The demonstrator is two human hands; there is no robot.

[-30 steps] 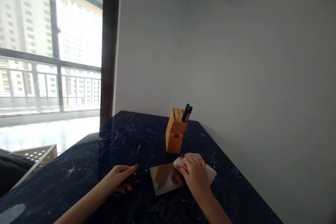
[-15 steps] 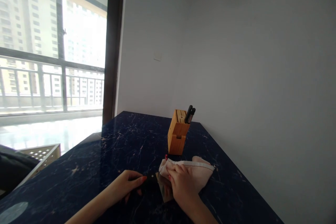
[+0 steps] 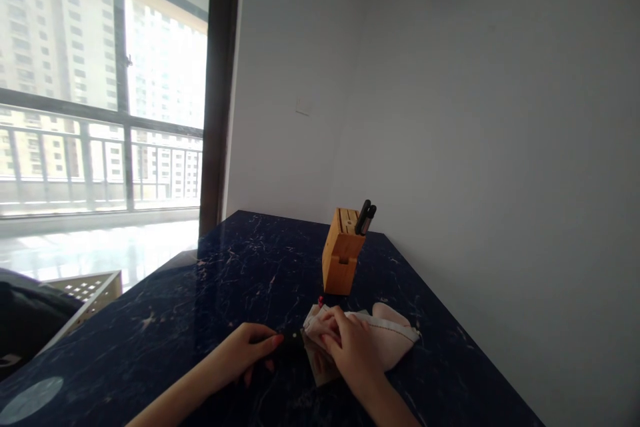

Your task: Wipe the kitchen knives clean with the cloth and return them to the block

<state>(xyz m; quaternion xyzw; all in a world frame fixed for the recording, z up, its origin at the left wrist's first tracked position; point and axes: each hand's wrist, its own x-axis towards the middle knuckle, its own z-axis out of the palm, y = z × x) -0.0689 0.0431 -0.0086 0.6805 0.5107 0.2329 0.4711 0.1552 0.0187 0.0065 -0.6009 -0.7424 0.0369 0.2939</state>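
A cleaver [image 3: 320, 365] with a broad metal blade and a black riveted handle is in front of me. My left hand [image 3: 255, 347] is closed around its handle. My right hand [image 3: 353, 343] grips a pale pinkish-white cloth [image 3: 393, 340] with a stitched edge, bunched at the upper part of the blade. Part of the blade is hidden by this hand and the cloth. The cloth's loose end spreads out to the right over the dark tabletop. A small red thing [image 3: 321, 301] shows just behind the cloth; I cannot tell its kind.
Beyond the cloth stands a wooden knife block [image 3: 341, 260] with black handles [image 3: 366, 217] sticking out. All this is on a dark blue marbled table [image 3: 245, 267]. A grey wall [image 3: 475, 147] runs along the right. At the left are a chair [image 3: 83, 287] and a window.
My right hand and the cloth have shifted slightly on the blade, and the cloth's right end lies a little differently. The whole view has moved slightly. My left hand keeps hold of the handle.
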